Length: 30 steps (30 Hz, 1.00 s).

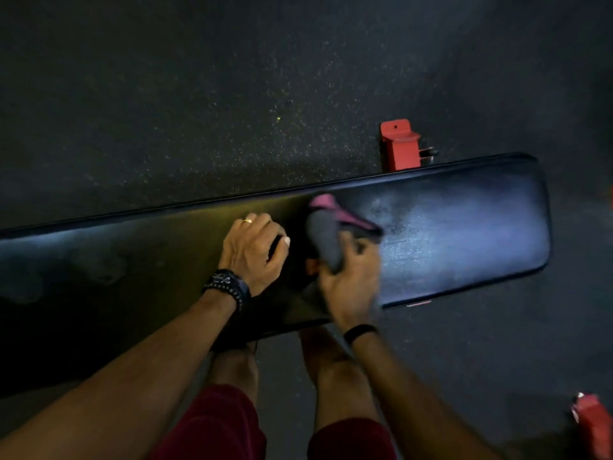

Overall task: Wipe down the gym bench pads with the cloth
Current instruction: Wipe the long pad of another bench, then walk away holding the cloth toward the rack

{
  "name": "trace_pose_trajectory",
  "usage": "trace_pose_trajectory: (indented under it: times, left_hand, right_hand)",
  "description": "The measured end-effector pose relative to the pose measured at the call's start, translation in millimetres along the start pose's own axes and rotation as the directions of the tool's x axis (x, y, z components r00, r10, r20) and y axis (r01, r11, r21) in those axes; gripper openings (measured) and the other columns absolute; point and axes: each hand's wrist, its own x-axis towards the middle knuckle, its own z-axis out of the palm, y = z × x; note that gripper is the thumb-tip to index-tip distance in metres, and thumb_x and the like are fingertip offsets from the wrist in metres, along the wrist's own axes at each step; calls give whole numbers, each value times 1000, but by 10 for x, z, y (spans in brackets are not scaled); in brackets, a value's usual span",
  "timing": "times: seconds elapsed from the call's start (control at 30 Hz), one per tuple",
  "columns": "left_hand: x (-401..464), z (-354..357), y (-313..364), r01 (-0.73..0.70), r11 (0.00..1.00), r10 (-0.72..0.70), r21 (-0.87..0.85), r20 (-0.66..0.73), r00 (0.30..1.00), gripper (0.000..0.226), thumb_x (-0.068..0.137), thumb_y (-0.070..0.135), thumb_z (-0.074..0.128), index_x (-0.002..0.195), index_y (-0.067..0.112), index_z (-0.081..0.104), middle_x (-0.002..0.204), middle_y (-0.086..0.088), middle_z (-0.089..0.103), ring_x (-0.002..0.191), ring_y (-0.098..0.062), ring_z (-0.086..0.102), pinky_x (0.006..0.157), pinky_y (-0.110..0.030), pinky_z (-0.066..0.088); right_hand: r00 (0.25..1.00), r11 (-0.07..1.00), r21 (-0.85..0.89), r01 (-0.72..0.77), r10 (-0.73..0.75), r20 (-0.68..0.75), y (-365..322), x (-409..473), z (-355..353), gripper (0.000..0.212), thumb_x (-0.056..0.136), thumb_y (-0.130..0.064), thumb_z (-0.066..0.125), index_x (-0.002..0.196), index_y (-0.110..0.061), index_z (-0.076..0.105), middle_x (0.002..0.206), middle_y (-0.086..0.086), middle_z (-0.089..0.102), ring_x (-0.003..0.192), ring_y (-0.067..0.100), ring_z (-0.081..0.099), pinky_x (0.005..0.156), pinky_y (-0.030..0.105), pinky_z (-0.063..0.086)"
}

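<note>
A long black bench pad (447, 227) is seen from above, running across the view over a dark speckled rubber floor (199, 94), its rounded end at the right. A grey cloth with a pink edge (328, 234) is bunched in the right hand (351, 287), which is closed around it; the cloth is pressed on the pad's top surface, roughly mid-length, between the far and near edges. The hand and cloth are motion-blurred. The left hand (255, 250) is placed on the pad just beside the cloth, fingers curled, nothing visibly gripped; whether the palm bears on the pad cannot be told. A gold ring (247, 221) is worn on a left finger, beaded and dark bands (229, 285) on the left wrist, a black band (360, 332) on the right wrist. A red frame foot (399, 147) is seen past the pad's far edge, near the right end. Another red part (590, 423) is at the lower right corner of the view, blurred. Bare knees and maroon shorts (219, 423) are seen at the near edge.
</note>
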Motion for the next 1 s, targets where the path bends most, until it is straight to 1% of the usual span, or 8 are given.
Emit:
trace_pose_trajectory:
  times: [0.13, 0.23, 0.37, 0.47, 0.57, 0.7, 0.87, 1.0]
  left_hand:
    - [-164, -396, -78, 259, 965, -251, -46, 136, 958, 36, 92, 38, 40, 85, 11, 63, 86, -8, 62, 84, -28, 57, 73, -39, 44]
    - [-359, -1054, -64, 332, 943, -320, -12, 243, 916, 19, 96, 32, 53, 97, 18, 65, 99, -3, 66, 97, -24, 59, 80, -34, 44]
    - [-307, -1703, 84, 377, 926, -337, 6, 458, 823, 17, 96, 38, 56, 105, 25, 63, 101, 3, 66, 96, -19, 61, 77, -32, 47]
    - [45, -2091, 345, 234, 971, -222, 41, 513, 829, 16, 93, 42, 59, 104, 30, 60, 97, 9, 63, 94, -15, 61, 76, -29, 45]
    - [599, -2527, 777, 56, 997, -73, 52, 424, 903, 24, 93, 42, 59, 111, 27, 63, 94, 9, 60, 90, -14, 58, 76, -27, 41]
    - [1357, -3070, 1598, -123, 990, 96, 67, 319, 943, 30, 93, 42, 58, 117, 24, 62, 98, 7, 60, 102, -21, 62, 82, -30, 45]
    - [2062, -3863, 2717, -335, 940, 319, 71, 177, 931, 32, 91, 40, 62, 118, 22, 64, 117, -3, 68, 110, -25, 61, 96, -38, 48]
    - [2365, -4532, 3550, -454, 891, 453, 15, 43, 890, 30, 86, 44, 65, 108, 23, 66, 107, -1, 69, 102, -25, 64, 94, -42, 51]
  right_hand:
    - [875, 979, 121, 165, -202, 440, -670, -46, -70, 54, 87, -40, 66, 136, -25, 53, 129, 8, 48, 113, 32, 54, 90, 42, 49]
    - [848, 979, 118, 168, -205, 489, -855, -76, -702, 55, 86, -44, 67, 137, -29, 54, 128, 6, 50, 114, 28, 55, 94, 41, 48]
    - [925, 994, 59, 91, -106, 365, -919, -66, -1610, 53, 83, -46, 69, 132, -30, 57, 123, 6, 51, 113, 31, 55, 94, 42, 47]
    - [965, 996, 42, 84, -92, 247, -964, 22, -2267, 52, 81, -47, 69, 129, -30, 59, 124, 8, 54, 114, 32, 55, 93, 44, 46]
    - [989, 993, 61, 98, -104, 101, -1050, 127, -2879, 41, 80, -48, 67, 118, -34, 63, 115, 5, 58, 104, 30, 60, 85, 42, 50]
    - [989, 988, 95, 119, -109, -105, -1127, 232, -3775, 39, 81, -50, 67, 117, -35, 64, 108, 2, 54, 99, 29, 59, 86, 46, 50]
    - [914, 985, 89, 146, -100, -393, -1110, 292, -4996, 37, 84, -50, 67, 115, -29, 64, 107, 1, 50, 97, 28, 58, 79, 41, 46]
    - [818, 985, 32, 169, -122, -562, -1084, 216, -5987, 38, 85, -48, 69, 115, -23, 66, 101, 0, 51, 97, 28, 58, 76, 37, 45]
